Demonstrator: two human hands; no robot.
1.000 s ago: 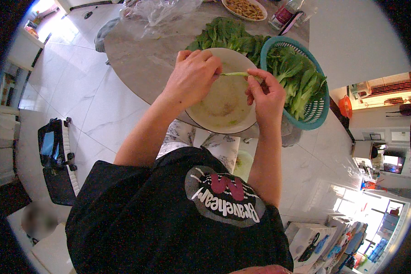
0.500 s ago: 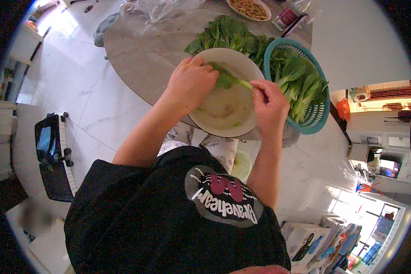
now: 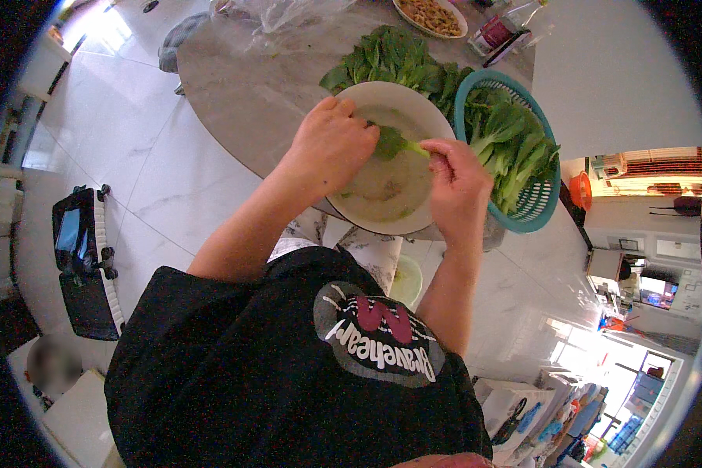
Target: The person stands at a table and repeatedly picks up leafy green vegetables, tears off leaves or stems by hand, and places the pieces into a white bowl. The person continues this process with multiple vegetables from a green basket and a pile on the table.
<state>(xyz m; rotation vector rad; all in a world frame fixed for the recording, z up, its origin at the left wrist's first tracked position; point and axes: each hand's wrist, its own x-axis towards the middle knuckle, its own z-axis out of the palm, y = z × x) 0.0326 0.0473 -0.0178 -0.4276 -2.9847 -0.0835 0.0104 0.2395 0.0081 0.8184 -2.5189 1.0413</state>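
Observation:
A white basin (image 3: 366,212) with cloudy water and green bits in it stands at the table's near edge. Over it, my right hand (image 3: 458,178) pinches the pale stem of a leafy green (image 3: 392,143). My left hand (image 3: 337,139) has its fingers curled round the leaf end, so part of the leaf is hidden. Right of the basin leans a teal plastic basket (image 3: 551,204) with several leafy greens (image 3: 511,148) inside. Behind the basin lies a heap of leafy greens (image 3: 390,58), close to the basket.
The grey table (image 3: 234,101) has a curved left edge. Clear plastic bags (image 3: 281,14) lie at its far left. A plate of brown food (image 3: 433,17) and a glass bottle (image 3: 501,31) stand at the back. A pale green bucket (image 3: 407,281) sits below; an open black suitcase (image 3: 86,265) lies left.
My left hand has shifted slightly right along the leaf, toward my right hand. The leafy green stays over the basin, with less of its leaf and stem showing between the hands.

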